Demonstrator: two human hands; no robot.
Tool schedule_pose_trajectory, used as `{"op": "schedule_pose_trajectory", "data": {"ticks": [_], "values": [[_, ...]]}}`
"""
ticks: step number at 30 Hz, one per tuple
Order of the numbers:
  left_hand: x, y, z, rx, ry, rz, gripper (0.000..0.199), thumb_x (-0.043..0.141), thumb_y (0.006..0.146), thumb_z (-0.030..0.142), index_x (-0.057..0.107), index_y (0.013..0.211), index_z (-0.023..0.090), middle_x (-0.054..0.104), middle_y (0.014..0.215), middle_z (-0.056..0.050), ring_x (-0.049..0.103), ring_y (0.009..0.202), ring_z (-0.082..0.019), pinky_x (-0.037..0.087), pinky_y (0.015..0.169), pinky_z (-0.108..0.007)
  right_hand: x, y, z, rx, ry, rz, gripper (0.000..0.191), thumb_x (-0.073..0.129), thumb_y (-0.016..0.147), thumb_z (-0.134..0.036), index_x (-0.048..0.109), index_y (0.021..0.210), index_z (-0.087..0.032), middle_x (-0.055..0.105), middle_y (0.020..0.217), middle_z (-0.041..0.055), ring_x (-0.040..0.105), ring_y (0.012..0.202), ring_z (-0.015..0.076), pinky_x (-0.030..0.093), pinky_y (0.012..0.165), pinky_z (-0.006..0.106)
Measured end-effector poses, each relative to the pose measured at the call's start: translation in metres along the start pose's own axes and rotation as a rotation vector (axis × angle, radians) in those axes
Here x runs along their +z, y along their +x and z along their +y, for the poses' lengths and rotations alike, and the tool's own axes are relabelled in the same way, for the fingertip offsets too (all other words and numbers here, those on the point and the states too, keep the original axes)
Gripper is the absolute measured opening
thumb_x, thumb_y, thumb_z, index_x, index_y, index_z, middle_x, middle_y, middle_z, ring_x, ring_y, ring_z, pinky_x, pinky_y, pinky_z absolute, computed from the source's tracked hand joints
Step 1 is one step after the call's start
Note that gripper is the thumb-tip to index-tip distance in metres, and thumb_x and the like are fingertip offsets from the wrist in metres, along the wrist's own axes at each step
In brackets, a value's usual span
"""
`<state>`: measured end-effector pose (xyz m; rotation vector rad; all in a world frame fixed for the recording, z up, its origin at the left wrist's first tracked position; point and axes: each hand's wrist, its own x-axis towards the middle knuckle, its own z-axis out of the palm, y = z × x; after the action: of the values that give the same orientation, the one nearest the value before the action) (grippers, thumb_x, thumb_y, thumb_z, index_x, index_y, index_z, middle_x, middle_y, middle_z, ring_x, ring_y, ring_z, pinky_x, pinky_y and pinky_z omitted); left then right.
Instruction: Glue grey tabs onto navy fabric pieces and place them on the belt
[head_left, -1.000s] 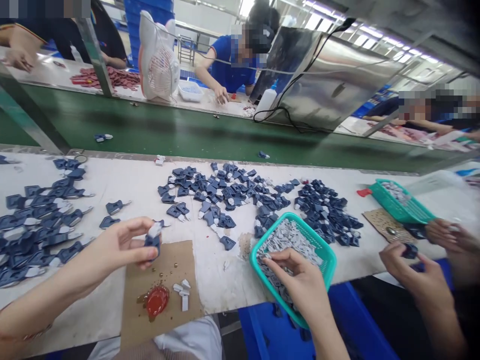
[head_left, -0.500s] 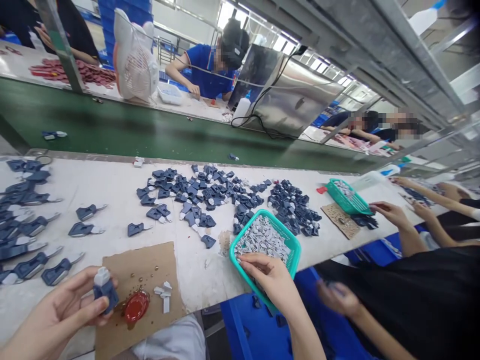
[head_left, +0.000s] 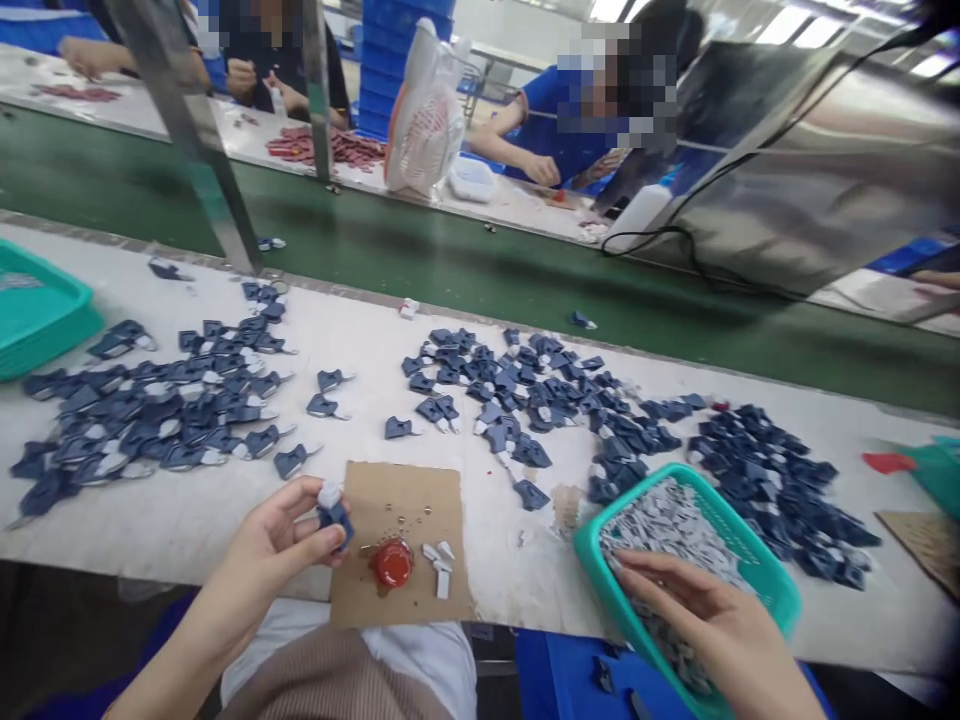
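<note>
My left hand (head_left: 289,540) is closed around a dark blue plastic part (head_left: 334,522) with a pale grey block at its top, held upright beside a cardboard sheet (head_left: 356,590). On that cardboard lie a round red dish (head_left: 393,563) with wet brown spots around it and several loose pale grey pieces (head_left: 442,580). My right hand (head_left: 690,610) reaches into a turquoise basket (head_left: 780,590) full of small grey plastic pieces (head_left: 671,530). Its thumb and fingers are pinched near the basket's left wall; what is between the fingertips is too small to make out.
Piles of dark blue parts lie left (head_left: 161,425), centre (head_left: 551,375) and right (head_left: 757,480) on the white table. Another turquoise basket (head_left: 45,330) stands far left. Below the table edge is a blue bin (head_left: 559,670). Across the green strip (head_left: 420,260), people work at another bench.
The view has swung left, bringing in the far-left pile and basket. My left hand still holds the blue part upright; my right hand stays at the basket with fingers pinched.
</note>
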<state>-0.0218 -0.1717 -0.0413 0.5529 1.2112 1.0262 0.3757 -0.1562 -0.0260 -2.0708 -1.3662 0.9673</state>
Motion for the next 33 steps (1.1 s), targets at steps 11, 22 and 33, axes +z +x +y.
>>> {"op": "schedule_pose_trajectory", "data": {"ticks": [11, 22, 33], "values": [[-0.007, -0.003, -0.020, -0.036, -0.092, -0.122, 0.027, 0.080, 0.074, 0.028, 0.061, 0.092, 0.019, 0.066, 0.083, 0.000, 0.061, 0.069, -0.012, 0.050, 0.063, -0.021, 0.110, -0.052, -0.090, -0.677, -0.079, -0.203, 0.012, 0.062, 0.088, -0.022, 0.073, 0.091, -0.025, 0.072, 0.091, 0.0031, 0.070, 0.081, 0.0155, 0.058, 0.072, 0.022], [-0.007, -0.009, -0.028, -0.082, -0.185, -0.173, 0.026, 0.081, 0.073, 0.025, 0.063, 0.090, 0.019, 0.067, 0.081, 0.001, 0.061, 0.067, -0.010, 0.049, 0.064, -0.021, 0.159, -0.059, -0.100, -0.824, -0.179, -0.316, 0.018, 0.050, 0.096, -0.017, 0.068, 0.095, -0.021, 0.062, 0.089, 0.0067, 0.065, 0.083, 0.0190, 0.056, 0.069, 0.030], [-0.010, -0.010, -0.031, -0.092, -0.222, -0.241, 0.025, 0.079, 0.076, 0.027, 0.063, 0.094, 0.020, 0.068, 0.080, 0.001, 0.063, 0.069, -0.010, 0.050, 0.065, -0.020, 0.161, -0.059, -0.090, -0.821, -0.151, -0.312, 0.018, 0.052, 0.095, -0.013, 0.066, 0.103, -0.021, 0.060, 0.095, 0.0070, 0.063, 0.088, 0.0178, 0.055, 0.072, 0.028]]}}
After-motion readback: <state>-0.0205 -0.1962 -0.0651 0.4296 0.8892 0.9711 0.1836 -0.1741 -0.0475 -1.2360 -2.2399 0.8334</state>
